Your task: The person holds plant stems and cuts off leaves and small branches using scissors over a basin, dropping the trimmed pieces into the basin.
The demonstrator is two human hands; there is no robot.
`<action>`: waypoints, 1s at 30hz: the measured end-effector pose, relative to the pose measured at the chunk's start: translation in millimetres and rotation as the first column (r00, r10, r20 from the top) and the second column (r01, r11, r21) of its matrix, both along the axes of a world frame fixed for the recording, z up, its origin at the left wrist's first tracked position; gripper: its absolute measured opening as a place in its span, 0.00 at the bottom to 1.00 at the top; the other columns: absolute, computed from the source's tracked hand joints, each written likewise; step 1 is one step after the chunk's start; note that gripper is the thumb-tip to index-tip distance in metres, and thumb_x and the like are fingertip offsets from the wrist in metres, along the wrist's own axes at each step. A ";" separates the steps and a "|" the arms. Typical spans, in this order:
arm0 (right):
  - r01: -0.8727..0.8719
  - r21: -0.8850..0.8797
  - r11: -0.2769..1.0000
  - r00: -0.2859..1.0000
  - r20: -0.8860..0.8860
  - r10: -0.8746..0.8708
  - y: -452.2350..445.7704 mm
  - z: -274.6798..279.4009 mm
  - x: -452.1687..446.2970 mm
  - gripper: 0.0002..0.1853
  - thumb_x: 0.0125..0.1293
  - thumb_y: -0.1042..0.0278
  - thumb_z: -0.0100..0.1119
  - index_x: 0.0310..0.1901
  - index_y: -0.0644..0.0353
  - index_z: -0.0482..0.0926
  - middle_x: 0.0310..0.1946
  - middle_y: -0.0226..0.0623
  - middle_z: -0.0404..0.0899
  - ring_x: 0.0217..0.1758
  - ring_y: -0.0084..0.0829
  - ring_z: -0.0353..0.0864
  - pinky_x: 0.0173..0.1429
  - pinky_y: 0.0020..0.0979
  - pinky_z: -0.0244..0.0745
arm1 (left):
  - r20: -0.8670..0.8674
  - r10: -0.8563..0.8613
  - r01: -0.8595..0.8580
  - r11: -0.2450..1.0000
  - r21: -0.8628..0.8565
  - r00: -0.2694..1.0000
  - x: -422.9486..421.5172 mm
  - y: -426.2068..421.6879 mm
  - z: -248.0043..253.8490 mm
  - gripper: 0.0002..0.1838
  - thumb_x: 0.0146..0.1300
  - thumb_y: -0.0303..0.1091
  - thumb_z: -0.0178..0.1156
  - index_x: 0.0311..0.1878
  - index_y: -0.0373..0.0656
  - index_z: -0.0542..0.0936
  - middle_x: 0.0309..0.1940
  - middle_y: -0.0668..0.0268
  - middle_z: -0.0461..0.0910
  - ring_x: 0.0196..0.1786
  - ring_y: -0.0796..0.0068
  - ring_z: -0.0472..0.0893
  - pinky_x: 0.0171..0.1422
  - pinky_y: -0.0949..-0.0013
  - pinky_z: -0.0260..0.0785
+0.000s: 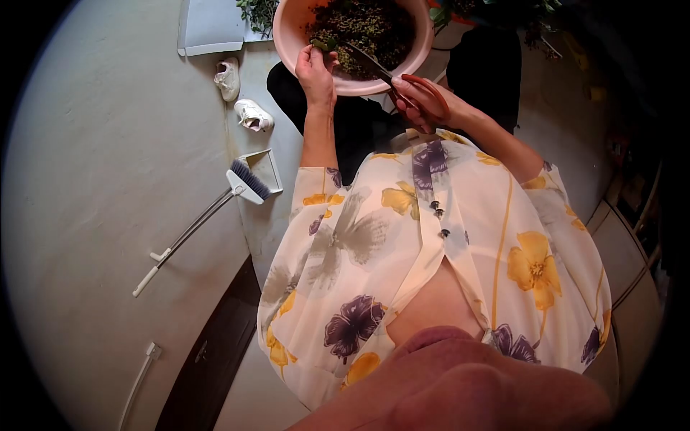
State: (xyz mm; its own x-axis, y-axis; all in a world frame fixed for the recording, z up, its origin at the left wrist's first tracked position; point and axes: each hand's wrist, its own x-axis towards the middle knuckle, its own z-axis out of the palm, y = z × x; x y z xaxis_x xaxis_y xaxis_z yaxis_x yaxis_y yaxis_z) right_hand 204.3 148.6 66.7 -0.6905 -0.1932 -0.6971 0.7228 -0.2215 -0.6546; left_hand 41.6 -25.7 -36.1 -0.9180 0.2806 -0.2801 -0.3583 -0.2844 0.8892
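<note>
My left hand is closed at the near left rim of a pink basin, pinching a small green leafy sprig. Red-handled scissors are in my right hand, the fingers wrapped through the handles. Their dark blades point up and left over the basin, with the tips close to the sprig. Inside the basin lies a heap of small green and dark clusters, like berries or peppercorns on stems.
Green leafy stems lie by a pale box or tray at the upper left. More plant material sits at the upper right. White shoes, a broom and a dustpan are on the left.
</note>
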 end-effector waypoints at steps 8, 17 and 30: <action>-0.010 -0.080 0.997 0.999 -0.033 0.008 1.0 -8.6 -7.3 0.32 0.75 0.34 0.41 0.27 0.59 0.70 0.11 0.27 0.64 0.10 0.21 0.63 0.14 0.23 0.61 | -0.045 -0.017 0.017 1.000 -0.005 0.999 5.0 4.5 3.4 0.09 0.78 0.33 0.49 0.49 0.37 0.74 0.39 0.66 0.81 0.36 0.77 0.81 0.42 0.74 0.77; -0.040 -0.020 0.999 0.997 -0.068 0.039 0.5 -6.0 -6.8 0.33 0.75 0.34 0.41 0.27 0.59 0.70 0.11 0.28 0.64 0.10 0.22 0.65 0.13 0.24 0.62 | 0.085 0.004 -0.011 0.996 0.084 0.996 5.3 1.6 6.6 0.08 0.78 0.34 0.48 0.47 0.41 0.74 0.38 0.67 0.80 0.35 0.74 0.80 0.44 0.70 0.75; -0.136 0.107 0.985 0.990 -0.029 0.140 11.9 3.0 -5.7 0.34 0.71 0.28 0.44 0.25 0.55 0.66 0.13 0.26 0.65 0.10 0.20 0.68 0.14 0.21 0.64 | 0.206 -0.033 -0.010 0.979 0.206 0.978 3.3 -8.7 -11.1 0.06 0.76 0.31 0.48 0.46 0.42 0.74 0.37 0.67 0.77 0.39 0.70 0.78 0.48 0.64 0.76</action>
State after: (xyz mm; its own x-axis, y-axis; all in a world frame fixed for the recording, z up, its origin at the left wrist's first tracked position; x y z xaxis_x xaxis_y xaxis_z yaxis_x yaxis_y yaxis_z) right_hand 198.5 160.5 69.7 -0.6878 -0.2158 -0.6931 0.7167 -0.0498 -0.6956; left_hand 44.9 -34.4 -47.2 -0.8422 0.3623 -0.3992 -0.5329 -0.4471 0.7185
